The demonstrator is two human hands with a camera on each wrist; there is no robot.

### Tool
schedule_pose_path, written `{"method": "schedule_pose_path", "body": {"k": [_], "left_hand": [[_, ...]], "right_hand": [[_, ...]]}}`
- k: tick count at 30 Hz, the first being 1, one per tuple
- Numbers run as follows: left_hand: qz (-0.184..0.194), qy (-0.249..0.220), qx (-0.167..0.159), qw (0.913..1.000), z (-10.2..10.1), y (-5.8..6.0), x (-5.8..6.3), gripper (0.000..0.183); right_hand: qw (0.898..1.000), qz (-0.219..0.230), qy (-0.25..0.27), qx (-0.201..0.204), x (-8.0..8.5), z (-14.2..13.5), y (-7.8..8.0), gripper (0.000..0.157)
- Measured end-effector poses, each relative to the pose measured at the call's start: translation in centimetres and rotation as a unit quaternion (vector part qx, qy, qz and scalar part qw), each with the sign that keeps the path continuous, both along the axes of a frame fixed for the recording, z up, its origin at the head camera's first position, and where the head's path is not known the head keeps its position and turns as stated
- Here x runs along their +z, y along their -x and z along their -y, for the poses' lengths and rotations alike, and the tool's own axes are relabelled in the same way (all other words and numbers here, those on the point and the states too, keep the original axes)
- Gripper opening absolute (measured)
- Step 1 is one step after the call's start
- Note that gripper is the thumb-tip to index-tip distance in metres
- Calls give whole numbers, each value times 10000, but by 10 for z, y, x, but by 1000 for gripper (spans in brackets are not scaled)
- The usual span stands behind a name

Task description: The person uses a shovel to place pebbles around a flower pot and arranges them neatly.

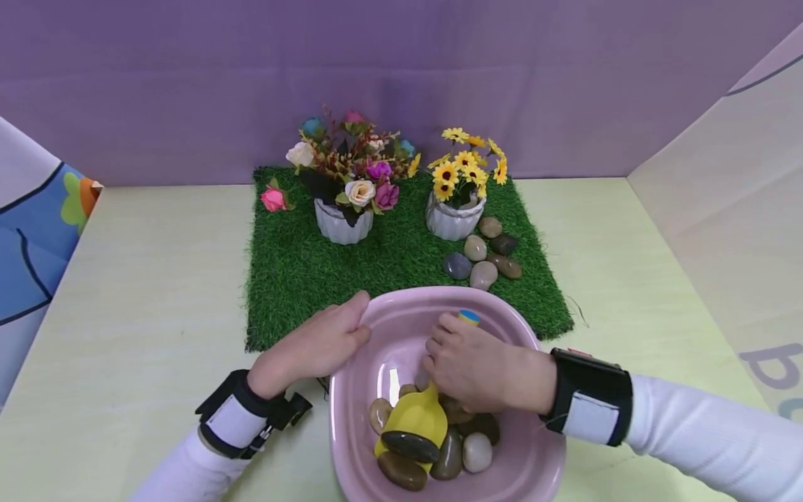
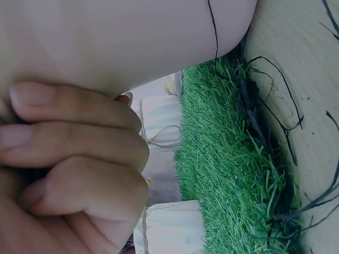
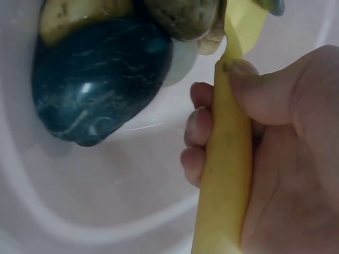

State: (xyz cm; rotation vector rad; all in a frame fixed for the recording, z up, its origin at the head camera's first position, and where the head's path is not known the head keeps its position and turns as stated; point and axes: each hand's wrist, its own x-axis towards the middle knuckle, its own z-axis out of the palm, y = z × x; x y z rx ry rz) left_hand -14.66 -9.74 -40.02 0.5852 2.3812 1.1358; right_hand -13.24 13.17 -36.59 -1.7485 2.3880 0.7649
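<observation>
Head view: right grip on the yellow shovel, inside the pink basin

The person's right grip reaches inside the basin and is curled around the handle of the shovel; the right wrist view shows the thumb pressing on one side and the fingertips on the other. The blue end of the handle points to the far side of the basin, and the yellow blade lies low, toward the near side. One dark stone is on this blade — a brown stone is just beside it, toward the near side of the basin. To the right of the blade, also in the basin, are an olive-brown stone and a whitish stone; a tan stone is to the left.

The left grip holds the basin by its rim, at the far left corner, with the fingers bent against the outer wall.

Behind the basin is a green grass mat on the worktop. Two white pots stand on the mat — the left pot with mixed flowers, the right pot with yellow flowers. Six stones lie together between the right pot and the basin. Farther behind the basin, to the left, there is a pink flower.
</observation>
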Motion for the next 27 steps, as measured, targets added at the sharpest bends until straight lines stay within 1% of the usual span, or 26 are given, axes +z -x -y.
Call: {"method": "schedule_pose_path", "body": {"k": [6,13,17,23,27], "left_hand": [[53,-7,34,10000,0,0,0,4],[-2,9,34,10000,1,0,-1,5],[-27,30,48,10000,1,-1,0,5],[6,-29,29,10000,0,-1,-1,5],[24,-29,30,10000,0,-1,-1,4]], "right_hand": [[9972,646,-80,-372,-3,-3,5,45],[9947,924,-61,-450,2,-6,6,35],[9898,1258,-100,-657,5,-7,7,30],[9823,1645,-51,-898,5,-8,8,23],[9740,1972,13,-1112,7,-8,8,21]]}}
